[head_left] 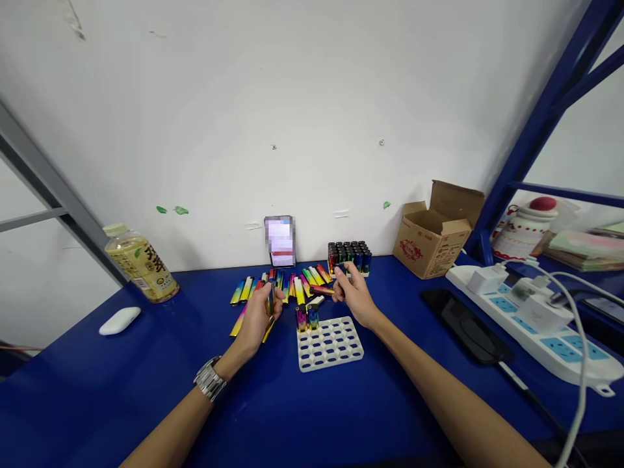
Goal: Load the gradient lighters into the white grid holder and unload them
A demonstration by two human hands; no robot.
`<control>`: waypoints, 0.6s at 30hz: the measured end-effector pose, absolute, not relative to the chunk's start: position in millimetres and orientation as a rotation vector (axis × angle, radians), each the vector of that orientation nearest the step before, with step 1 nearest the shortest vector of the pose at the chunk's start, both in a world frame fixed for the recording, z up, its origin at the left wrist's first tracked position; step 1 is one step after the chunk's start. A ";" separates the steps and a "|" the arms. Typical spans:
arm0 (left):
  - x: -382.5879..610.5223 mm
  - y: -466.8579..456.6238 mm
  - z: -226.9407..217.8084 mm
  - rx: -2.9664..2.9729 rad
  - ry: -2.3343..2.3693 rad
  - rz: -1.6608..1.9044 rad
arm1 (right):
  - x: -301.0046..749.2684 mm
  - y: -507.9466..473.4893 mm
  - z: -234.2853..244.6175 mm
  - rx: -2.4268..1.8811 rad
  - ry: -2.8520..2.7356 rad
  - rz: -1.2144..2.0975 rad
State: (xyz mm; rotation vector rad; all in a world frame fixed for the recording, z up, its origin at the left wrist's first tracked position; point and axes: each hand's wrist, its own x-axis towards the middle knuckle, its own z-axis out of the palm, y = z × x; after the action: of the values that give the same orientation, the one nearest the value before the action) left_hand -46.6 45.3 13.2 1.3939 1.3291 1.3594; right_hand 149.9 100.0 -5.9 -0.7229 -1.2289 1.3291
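Note:
My left hand (257,315) is closed around a dark, shiny lighter (271,299) held upright. More yellow-gold lighters lie beneath and beside that hand. The fingers of my right hand (357,298) are closed on a red-orange lighter (322,290) that points left. Between and below the hands lies a white tray of holes (334,344). Two lighters stand in its back left corner, one pink-purple lighter (301,318) and one blue-green lighter (312,317). Several loose, brightly coloured lighters (299,290) are spread behind the tray.
Behind my right hand stands a filled block of lighters (363,260). A phone (281,242) leans on the wall. To the right are an open cardboard box (429,244), a dark phone (465,325) and a power strip (550,338). A bottle (141,263) and white case (119,320) are left.

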 end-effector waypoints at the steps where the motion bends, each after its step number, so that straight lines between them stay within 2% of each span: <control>1: -46.2 45.3 13.9 1.340 1.290 1.340 | 150.0 100.6 -6.8 -0.735 -1.230 1.337; 10: -48.5 43.4 6.6 1.008 1.202 1.258 | 153.5 96.8 -3.4 -0.793 -1.033 1.342; 18: -44.9 38.3 13.6 0.939 1.234 1.287 | 151.3 93.0 4.5 -0.992 -0.930 1.501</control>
State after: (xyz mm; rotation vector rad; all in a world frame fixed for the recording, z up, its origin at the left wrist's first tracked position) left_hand -44.9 38.3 13.6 0.9387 1.2342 1.2872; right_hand 151.3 93.0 4.5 -0.9922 -0.9298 1.5015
